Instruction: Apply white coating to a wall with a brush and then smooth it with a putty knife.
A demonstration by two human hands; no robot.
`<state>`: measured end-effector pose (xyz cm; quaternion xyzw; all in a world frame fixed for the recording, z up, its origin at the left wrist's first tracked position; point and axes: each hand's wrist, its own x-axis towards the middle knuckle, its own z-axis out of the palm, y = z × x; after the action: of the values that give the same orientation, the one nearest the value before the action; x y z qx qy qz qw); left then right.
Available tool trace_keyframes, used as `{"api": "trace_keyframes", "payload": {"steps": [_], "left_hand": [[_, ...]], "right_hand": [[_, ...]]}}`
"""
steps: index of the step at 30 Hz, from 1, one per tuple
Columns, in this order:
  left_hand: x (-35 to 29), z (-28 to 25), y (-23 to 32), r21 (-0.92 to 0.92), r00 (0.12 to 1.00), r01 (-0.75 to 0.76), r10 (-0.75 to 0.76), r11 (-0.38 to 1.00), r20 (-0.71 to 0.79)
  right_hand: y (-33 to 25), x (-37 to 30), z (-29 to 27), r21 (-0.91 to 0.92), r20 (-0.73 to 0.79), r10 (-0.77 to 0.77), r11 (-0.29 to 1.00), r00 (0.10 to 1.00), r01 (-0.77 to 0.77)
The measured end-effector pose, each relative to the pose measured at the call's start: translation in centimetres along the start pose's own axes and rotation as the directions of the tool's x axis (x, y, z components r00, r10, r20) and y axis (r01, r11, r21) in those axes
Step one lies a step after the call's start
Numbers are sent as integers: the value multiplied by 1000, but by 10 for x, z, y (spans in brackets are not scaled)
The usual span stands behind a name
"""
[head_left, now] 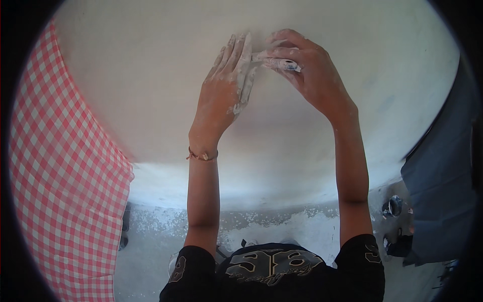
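Note:
My right hand [302,60] is closed around the handle of a putty knife [287,64], which is smeared with white paste. Its narrow neck points left, toward a wide edge coated in white [246,75] that looks like the blade. Right beside that edge is my left hand [223,75], fingers stretched out and nearly together, white paste on the fingers and along the thumb side. Its palm is turned away, so whether it presses on the blade or on the wall I cannot tell. Both hands are up against a pale, smooth wall [151,90].
A pink-and-white checked cloth [70,176] hangs at the left, a dark grey-blue cloth [443,191] at the right. White splatter marks the floor [166,226] below. A small dark round container [392,206] and a black item [400,245] lie at the lower right.

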<state>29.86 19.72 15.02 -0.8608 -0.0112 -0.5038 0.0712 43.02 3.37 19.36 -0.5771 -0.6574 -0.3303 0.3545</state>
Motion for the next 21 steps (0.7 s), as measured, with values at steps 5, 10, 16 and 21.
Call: {"api": "trace_keyframes", "payload": {"steps": [5, 10, 16, 21], "left_hand": [[14, 3, -30, 151, 991, -13, 32, 988, -126], [49, 9, -55, 170, 927, -89, 144, 981, -346], [55, 35, -89, 283, 922, -43, 148, 958, -359], [41, 57, -92, 286, 925, 33, 79, 958, -372]], "right_hand": [[6, 21, 5, -168, -125, -149, 978, 981, 127], [22, 41, 4, -287, -174, -287, 930, 942, 230], [18, 41, 17, -470, -119, -354, 843, 928, 261], [9, 22, 22, -516, 19, -291, 817, 957, 258]]}}
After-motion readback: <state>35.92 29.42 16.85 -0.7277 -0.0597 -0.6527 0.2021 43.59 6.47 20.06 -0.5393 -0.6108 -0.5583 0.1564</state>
